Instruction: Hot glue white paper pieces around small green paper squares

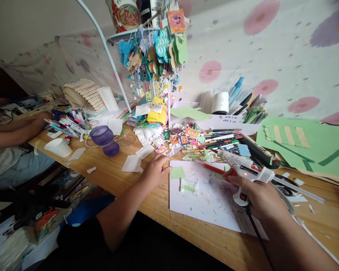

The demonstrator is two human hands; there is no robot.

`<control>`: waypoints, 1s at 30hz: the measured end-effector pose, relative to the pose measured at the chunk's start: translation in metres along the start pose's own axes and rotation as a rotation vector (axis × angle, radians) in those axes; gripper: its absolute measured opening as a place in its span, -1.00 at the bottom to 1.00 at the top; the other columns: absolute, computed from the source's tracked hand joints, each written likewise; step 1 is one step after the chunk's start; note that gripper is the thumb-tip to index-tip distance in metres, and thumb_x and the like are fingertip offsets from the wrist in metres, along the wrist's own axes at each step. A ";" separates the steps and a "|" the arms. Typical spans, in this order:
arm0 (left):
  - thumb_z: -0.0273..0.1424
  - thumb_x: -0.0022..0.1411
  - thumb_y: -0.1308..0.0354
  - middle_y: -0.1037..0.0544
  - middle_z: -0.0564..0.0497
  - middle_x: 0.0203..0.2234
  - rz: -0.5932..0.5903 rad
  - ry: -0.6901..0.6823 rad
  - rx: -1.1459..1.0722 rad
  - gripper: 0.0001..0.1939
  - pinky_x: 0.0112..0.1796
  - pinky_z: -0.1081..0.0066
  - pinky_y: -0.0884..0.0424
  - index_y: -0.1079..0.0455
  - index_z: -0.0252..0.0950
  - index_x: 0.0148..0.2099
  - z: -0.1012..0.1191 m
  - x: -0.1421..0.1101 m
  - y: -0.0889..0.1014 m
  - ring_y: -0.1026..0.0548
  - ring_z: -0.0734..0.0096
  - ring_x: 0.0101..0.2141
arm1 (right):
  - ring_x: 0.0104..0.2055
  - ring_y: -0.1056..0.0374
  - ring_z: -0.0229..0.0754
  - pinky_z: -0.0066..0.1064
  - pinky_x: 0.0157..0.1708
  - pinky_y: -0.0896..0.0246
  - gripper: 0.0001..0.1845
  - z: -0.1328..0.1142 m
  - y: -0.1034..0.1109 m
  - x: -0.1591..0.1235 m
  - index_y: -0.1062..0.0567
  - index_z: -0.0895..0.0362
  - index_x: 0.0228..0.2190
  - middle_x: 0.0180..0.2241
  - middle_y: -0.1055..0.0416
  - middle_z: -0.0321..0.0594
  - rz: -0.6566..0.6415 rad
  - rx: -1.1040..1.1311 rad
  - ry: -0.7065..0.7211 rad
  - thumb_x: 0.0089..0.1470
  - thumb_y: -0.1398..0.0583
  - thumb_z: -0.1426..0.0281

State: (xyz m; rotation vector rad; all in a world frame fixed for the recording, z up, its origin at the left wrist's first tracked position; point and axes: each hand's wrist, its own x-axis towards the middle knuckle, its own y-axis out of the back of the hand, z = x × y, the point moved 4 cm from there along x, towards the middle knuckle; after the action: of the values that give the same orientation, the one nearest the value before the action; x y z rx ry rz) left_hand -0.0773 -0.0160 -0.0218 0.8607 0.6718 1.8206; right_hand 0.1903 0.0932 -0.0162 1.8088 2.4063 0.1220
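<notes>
My right hand (pixel 258 197) is wrapped round the handle of a white hot glue gun (pixel 244 167), whose nozzle points left over a white sheet (pixel 214 207) on the wooden table. My left hand (pixel 155 169) rests at the sheet's left edge, fingers curled, fingertips beside a small light-green paper square (pixel 177 172). A second small green piece (pixel 188 187) lies on the sheet just below it. Whether the left fingers pinch anything is hidden.
A pile of small coloured paper squares (pixel 183 141) and several pens (pixel 223 137) lie behind the sheet. A purple cup (pixel 104 139), a white cup (pixel 58 146), green card sheets (pixel 307 146) and a hanging paper decoration (pixel 155 56) stand around. Another person's arm (pixel 14 130) rests at far left.
</notes>
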 end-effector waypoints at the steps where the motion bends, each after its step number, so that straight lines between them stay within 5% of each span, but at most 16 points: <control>1: -0.41 0.17 -0.14 -0.52 -0.05 -0.14 0.043 0.004 0.044 -0.82 -0.17 0.36 -0.40 -0.44 -0.23 -0.14 -0.005 -0.001 0.010 -0.48 0.31 -0.19 | -0.40 -0.37 -0.09 -0.37 -0.47 -0.20 -0.82 0.000 0.000 0.000 -0.54 0.09 -0.55 -0.46 -0.50 -0.23 -0.005 -0.009 0.003 -0.29 -0.32 0.27; 5: -0.39 0.15 -0.11 -0.53 -0.11 -0.17 0.157 0.221 0.218 -0.81 -0.15 0.30 -0.40 -0.43 -0.28 -0.16 -0.051 -0.006 0.063 -0.49 0.23 -0.20 | -0.37 -0.38 -0.10 -0.37 -0.42 -0.25 -0.86 -0.001 0.000 0.000 -0.54 0.05 -0.56 -0.45 -0.50 -0.25 -0.007 -0.019 0.027 -0.24 -0.31 0.26; 9: -0.31 0.12 -0.14 -0.52 -0.18 -0.13 0.032 0.343 0.443 -0.71 -0.02 0.18 -0.31 -0.43 -0.30 -0.10 -0.096 -0.015 0.097 -0.44 0.04 -0.06 | -0.46 -0.36 -0.12 -0.39 -0.54 -0.21 -0.80 -0.001 0.000 0.000 -0.57 0.11 -0.55 -0.50 -0.49 -0.22 -0.019 -0.080 -0.024 -0.27 -0.33 0.25; 13: -0.30 0.07 -0.15 -0.50 -0.10 -0.24 -0.025 0.333 0.400 -0.81 -0.06 0.24 -0.29 -0.43 -0.26 -0.25 -0.109 -0.020 0.099 -0.43 0.12 -0.13 | -0.45 -0.38 -0.12 -0.39 -0.54 -0.22 -0.79 0.005 0.000 0.000 -0.58 0.12 -0.53 -0.48 -0.51 -0.20 -0.020 -0.077 -0.038 -0.26 -0.33 0.24; 17: -0.34 0.01 -0.13 -0.39 0.03 -0.47 0.002 0.340 0.353 -0.83 -0.28 0.34 -0.26 -0.21 -0.23 -0.53 -0.107 -0.018 0.094 -0.37 0.27 -0.34 | -0.37 -0.40 -0.15 -0.39 -0.40 -0.27 -0.84 0.011 0.000 0.002 -0.57 0.08 -0.52 -0.44 -0.53 -0.24 -0.005 -0.012 -0.011 -0.25 -0.33 0.28; 21: -0.32 0.04 -0.06 -0.26 0.13 -0.58 0.033 0.369 0.297 -0.81 -0.43 0.41 -0.15 -0.11 -0.22 -0.51 -0.107 -0.016 0.097 -0.28 0.39 -0.48 | -0.39 -0.38 -0.19 -0.43 -0.39 -0.26 -0.84 0.013 0.000 0.003 -0.56 0.05 -0.51 -0.46 -0.52 -0.30 -0.002 -0.019 -0.021 -0.25 -0.34 0.29; 26: -0.24 0.08 -0.02 -0.37 0.12 -0.56 0.051 0.399 0.083 -0.82 -0.42 0.41 -0.18 -0.26 -0.24 -0.42 -0.106 -0.018 0.106 -0.34 0.37 -0.45 | -0.39 -0.38 -0.14 -0.39 -0.44 -0.27 -0.85 0.011 0.000 0.001 -0.56 0.03 -0.51 -0.45 -0.51 -0.28 -0.006 -0.043 -0.037 -0.24 -0.32 0.26; 30: -0.22 0.13 0.00 -0.30 0.11 -0.65 0.004 0.425 0.246 -0.73 -0.46 0.40 -0.12 -0.22 -0.24 -0.54 -0.103 -0.019 0.113 -0.30 0.39 -0.53 | -0.47 -0.33 -0.14 -0.38 -0.56 -0.18 -0.88 0.010 -0.001 0.000 -0.56 0.01 -0.51 -0.48 -0.51 -0.26 -0.037 -0.093 -0.029 -0.19 -0.29 0.27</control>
State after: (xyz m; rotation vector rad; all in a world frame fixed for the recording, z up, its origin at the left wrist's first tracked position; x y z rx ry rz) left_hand -0.2152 -0.0824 -0.0023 0.6301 1.1827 1.9700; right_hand 0.1912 0.0931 -0.0265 1.7131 2.3715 0.1993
